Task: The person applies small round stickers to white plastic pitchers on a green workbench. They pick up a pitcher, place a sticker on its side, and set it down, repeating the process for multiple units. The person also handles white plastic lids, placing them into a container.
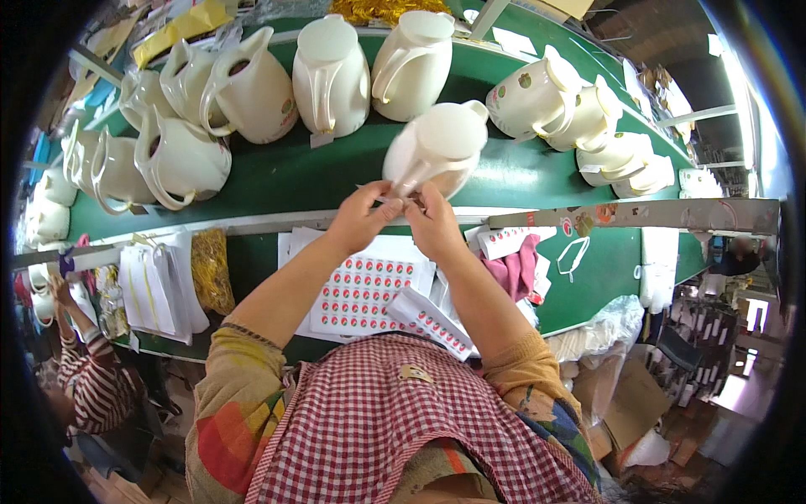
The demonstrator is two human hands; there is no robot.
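A cream lidded jug [453,139] stands at the near side of the green shelf, its handle turned toward me. My left hand [359,220] and my right hand [433,225] meet at the low end of this handle, thumbs and fingers pinched closed. A thin pale tag or strip [383,199] shows at the left fingertips. What the right fingers pinch is hidden between the hands. Two more lidded jugs [331,71] stand just behind, one with a small white tag [321,139] hanging at its handle. Below my wrists lie sheets of round red-and-green stickers [365,290].
Open-topped cream jugs [252,88] line the shelf on the left, and flowered jugs [537,92] on the right. A metal rail [638,215] edges the shelf. Pink cloth [514,267], gold ties [211,273] and white papers [155,286] lie lower. A person in a striped sleeve [101,382] works at far left.
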